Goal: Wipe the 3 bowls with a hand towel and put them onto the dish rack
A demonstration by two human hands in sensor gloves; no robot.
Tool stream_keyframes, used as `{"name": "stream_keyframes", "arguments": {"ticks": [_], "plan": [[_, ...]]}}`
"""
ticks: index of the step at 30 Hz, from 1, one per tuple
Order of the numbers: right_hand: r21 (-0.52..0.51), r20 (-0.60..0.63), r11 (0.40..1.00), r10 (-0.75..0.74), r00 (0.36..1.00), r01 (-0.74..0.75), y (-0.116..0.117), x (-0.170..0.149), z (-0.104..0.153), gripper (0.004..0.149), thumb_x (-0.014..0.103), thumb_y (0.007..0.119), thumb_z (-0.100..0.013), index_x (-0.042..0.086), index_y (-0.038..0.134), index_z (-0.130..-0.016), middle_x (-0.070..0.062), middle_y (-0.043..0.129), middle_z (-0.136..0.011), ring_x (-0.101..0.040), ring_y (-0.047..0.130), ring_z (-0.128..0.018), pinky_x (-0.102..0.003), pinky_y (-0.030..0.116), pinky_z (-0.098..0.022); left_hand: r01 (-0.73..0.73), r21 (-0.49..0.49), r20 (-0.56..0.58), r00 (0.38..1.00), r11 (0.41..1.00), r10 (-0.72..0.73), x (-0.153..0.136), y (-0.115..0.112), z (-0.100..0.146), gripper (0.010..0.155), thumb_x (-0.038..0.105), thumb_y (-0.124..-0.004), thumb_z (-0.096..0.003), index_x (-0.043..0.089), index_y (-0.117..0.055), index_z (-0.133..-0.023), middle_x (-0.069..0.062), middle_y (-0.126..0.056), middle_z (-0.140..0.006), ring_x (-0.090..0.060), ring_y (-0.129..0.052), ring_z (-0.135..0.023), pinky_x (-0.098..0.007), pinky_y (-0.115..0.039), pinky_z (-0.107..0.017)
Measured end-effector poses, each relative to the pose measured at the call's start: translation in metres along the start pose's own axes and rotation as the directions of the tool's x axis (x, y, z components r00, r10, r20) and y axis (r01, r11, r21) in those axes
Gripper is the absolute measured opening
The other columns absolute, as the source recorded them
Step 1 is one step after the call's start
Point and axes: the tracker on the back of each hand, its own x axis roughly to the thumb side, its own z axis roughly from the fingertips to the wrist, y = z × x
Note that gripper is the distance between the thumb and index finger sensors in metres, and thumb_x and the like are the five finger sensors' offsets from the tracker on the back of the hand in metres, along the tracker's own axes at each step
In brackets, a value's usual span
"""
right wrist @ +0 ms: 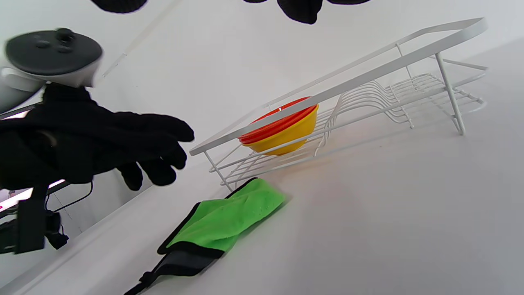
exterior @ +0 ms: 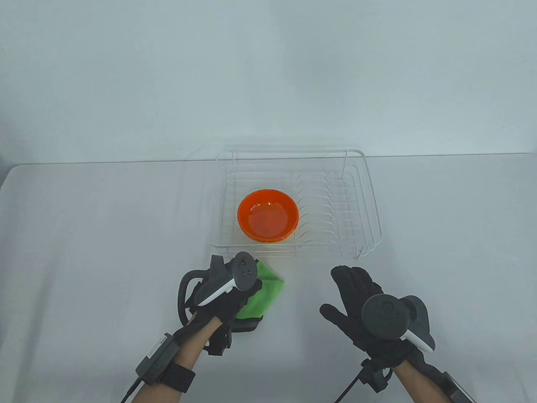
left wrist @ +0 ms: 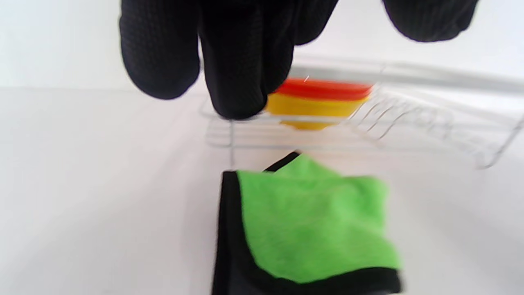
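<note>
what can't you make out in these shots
- Bowl count: the stack in the rack shows orange rims over a yellow bowl in the right wrist view; the table view shows only the top orange bowl.
- Towel: partly hidden under the left hand in the table view.
- Left wrist view: blurred.
- Right hand: only fingertips show in its wrist view.

white table (exterior: 105,235) — dish rack (exterior: 369,197), hand towel (exterior: 264,289)

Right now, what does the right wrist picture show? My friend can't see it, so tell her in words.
A stack of bowls, orange nested in yellow, sits inside a white wire dish rack on a white table. A green towel with black edging lies flat on the table in front of the rack. The gloved left hand hovers above the towel, holding nothing.
</note>
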Motion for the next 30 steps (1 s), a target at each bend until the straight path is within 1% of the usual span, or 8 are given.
{"name": "stream_keyframes", "arguments": {"ticks": [3, 5, 8, 11, 14, 17, 22, 30], "plan": [[0.001, 0.002, 1.0, 0.007, 1.0, -0.007, 0.0, 0.0, 0.0, 0.085, 0.061, 0.054, -0.054, 0.002, 0.033, -0.112, -0.028, 0.043, -0.118, -0.057, 0.04, -0.108, -0.075, 0.04, -0.068, -0.038, 0.071, 0.086, 0.996, 0.997, 0.032, 0.004, 0.006, 0.027, 0.082, 0.059, -0.061, -0.0512, 0.016, -0.032, -0.115, -0.015, -0.05, -0.116, -0.034, -0.07, -0.106, -0.055, -0.067, -0.071], [0.0, 0.002, 1.0, 0.009, 1.0, -0.009, 0.0, 0.0, 0.001, 0.085, 0.061, 0.054, -0.054, 0.002, 0.033, -0.112, -0.028, 0.043, -0.118, -0.057, 0.04, -0.108, -0.075, 0.039, -0.068, -0.058, 0.111, 0.137, 0.99, 0.992, 0.043, 0.006, 0.007, 0.046, 0.084, 0.06, -0.061, -0.0509, 0.016, -0.028, -0.115, -0.016, -0.042, -0.119, -0.036, -0.06, -0.112, -0.057, -0.062, -0.074], [0.003, 0.005, 1.0, 0.009, 1.0, -0.009, 0.001, 0.0, 0.001, 0.085, 0.061, 0.054, -0.054, 0.002, 0.032, -0.112, -0.028, 0.042, -0.118, -0.057, 0.039, -0.108, -0.075, 0.039, -0.068, -0.081, 0.158, 0.189, 0.981, 0.984, 0.05, 0.007, 0.004, 0.066, 0.087, 0.061, -0.059, -0.0504, 0.017, -0.022, -0.115, -0.016, -0.033, -0.121, -0.038, -0.047, -0.116, -0.059, -0.054, -0.078], [0.009, 0.007, 1.0, 0.022, 1.0, -0.022, 0.002, 0.001, 0.001, 0.085, 0.061, 0.053, -0.054, 0.002, 0.032, -0.112, -0.028, 0.042, -0.118, -0.057, 0.039, -0.108, -0.075, 0.038, -0.068, -0.106, 0.142, 0.227, 0.971, 0.984, 0.072, 0.006, -0.005, 0.08, 0.09, 0.064, -0.058, -0.0497, 0.016, -0.017, -0.114, -0.016, -0.023, -0.121, -0.039, -0.034, -0.117, -0.06, -0.045, -0.08], [0.012, 0.009, 0.999, 0.029, 1.0, -0.029, 0.003, 0.001, 0.002, 0.085, 0.061, 0.053, -0.054, 0.002, 0.032, -0.112, -0.028, 0.041, -0.118, -0.057, 0.038, -0.108, -0.075, 0.037, -0.068, -0.122, 0.134, 0.236, 0.968, 0.983, 0.088, 0.003, -0.016, 0.083, 0.092, 0.065, -0.057, -0.049, 0.016, -0.014, -0.114, -0.016, -0.016, -0.12, -0.04, -0.024, -0.117, -0.06, -0.037, -0.081], [0.024, 0.012, 0.999, 0.045, 0.999, -0.045, 0.006, 0.002, 0.002, 0.086, 0.061, 0.053, -0.054, 0.002, 0.031, -0.112, -0.028, 0.041, -0.118, -0.057, 0.037, -0.108, -0.076, 0.036, -0.068, -0.128, 0.114, 0.232, 0.968, 0.985, 0.099, 0.0, -0.023, 0.079, 0.092, 0.066, -0.056, -0.0487, 0.016, -0.013, -0.113, -0.017, -0.014, -0.12, -0.04, -0.021, -0.116, -0.059, -0.035, -0.081], [0.031, 0.013, 0.998, 0.053, 0.998, -0.054, 0.007, 0.002, 0.002, 0.086, 0.061, 0.053, -0.054, 0.002, 0.031, -0.112, -0.028, 0.04, -0.118, -0.057, 0.037, -0.108, -0.075, 0.036, -0.068, -0.154, 0.127, 0.239, 0.964, 0.98, 0.12, -0.003, -0.024, 0.077, 0.093, 0.066, -0.056, -0.0487, 0.016, -0.013, -0.113, -0.017, -0.013, -0.119, -0.04, -0.02, -0.116, -0.059, -0.034, -0.081], [0.053, 0.002, 0.997, 0.05, 0.999, -0.05, 0.01, 0.002, 0.001, 0.086, 0.061, 0.053, -0.054, 0.002, 0.031, -0.112, -0.028, 0.04, -0.118, -0.057, 0.036, -0.108, -0.075, 0.035, -0.068, -0.155, 0.108, 0.236, 0.963, 0.982, 0.126, -0.005, -0.028, 0.075, 0.092, 0.065, -0.056, -0.0489, 0.016, -0.013, -0.113, -0.017, -0.013, -0.119, -0.04, -0.02, -0.116, -0.059, -0.034, -0.081]]}}
